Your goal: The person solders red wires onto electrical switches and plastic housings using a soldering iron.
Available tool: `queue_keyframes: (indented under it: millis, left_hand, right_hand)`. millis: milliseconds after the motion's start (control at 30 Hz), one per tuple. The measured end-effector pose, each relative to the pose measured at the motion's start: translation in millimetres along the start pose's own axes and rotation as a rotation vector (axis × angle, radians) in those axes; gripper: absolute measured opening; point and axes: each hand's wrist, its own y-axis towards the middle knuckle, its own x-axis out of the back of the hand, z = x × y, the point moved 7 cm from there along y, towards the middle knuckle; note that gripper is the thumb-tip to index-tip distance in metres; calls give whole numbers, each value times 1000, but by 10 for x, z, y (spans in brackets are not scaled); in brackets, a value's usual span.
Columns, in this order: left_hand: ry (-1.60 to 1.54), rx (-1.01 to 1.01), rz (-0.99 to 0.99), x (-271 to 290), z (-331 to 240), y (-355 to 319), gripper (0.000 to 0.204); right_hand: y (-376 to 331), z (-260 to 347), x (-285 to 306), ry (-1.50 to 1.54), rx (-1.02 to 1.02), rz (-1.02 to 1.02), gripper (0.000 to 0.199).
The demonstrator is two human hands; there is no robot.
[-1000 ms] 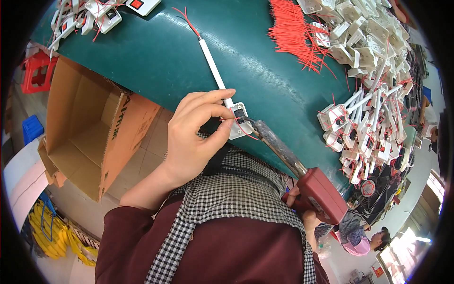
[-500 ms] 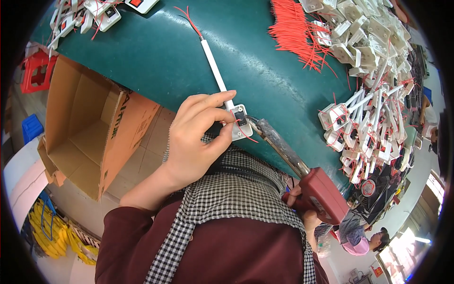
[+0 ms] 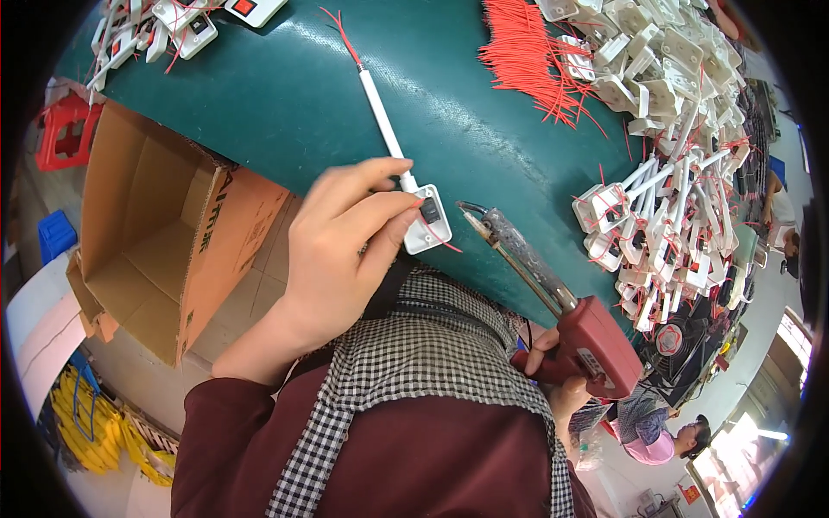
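A white plastic housing (image 3: 423,237) lies open side up at the table's near edge, with a small black switch (image 3: 431,210) inside. From it a white tube (image 3: 378,110) runs away to the upper left, red wires (image 3: 346,39) poking from its far end. My left hand (image 3: 332,246) is over the housing, thumb and forefinger pinching a thin red wire (image 3: 447,244) beside the switch. Wrapped round the handle of a dark red soldering gun (image 3: 598,350), my right hand (image 3: 553,371) is partly hidden by it. The gun's tip is just right of the housing, not touching it.
Cut red wires (image 3: 527,60) lie bundled at the far right of the green table (image 3: 259,95). White housings (image 3: 665,52) pile up behind, and tubed assemblies (image 3: 665,224) nearer. More switch housings (image 3: 194,30) lie far left. An open cardboard box (image 3: 229,250) stands left of the table.
The soldering gun's tip has drawn back to the right, away from the switch. My left hand and the housing with its tube have shifted slightly left.
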Motion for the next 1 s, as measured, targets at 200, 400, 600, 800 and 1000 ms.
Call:
queue_keyframes:
  millis: [200, 400, 600, 800, 1000]
  left_hand:
    - [-22, 37, -82, 32, 17, -46, 17]
    - [40, -82, -129, 52, 39, -11, 14]
    - [-12, -70, -62, 16, 74, -17, 13]
    - [-59, 43, 6, 8, 127, 1, 12]
    - [-157, 22, -67, 13, 127, 9, 12]
  right_hand:
    - [-25, -23, 10, -2, -39, 4, 89]
    - [-15, -26, 13, -18, -59, 20, 92]
    - [22, 86, -40, -71, -32, 5, 91]
    - [55, 79, -68, -110, -50, 18, 92]
    - [66, 55, -87, -43, -55, 24, 94]
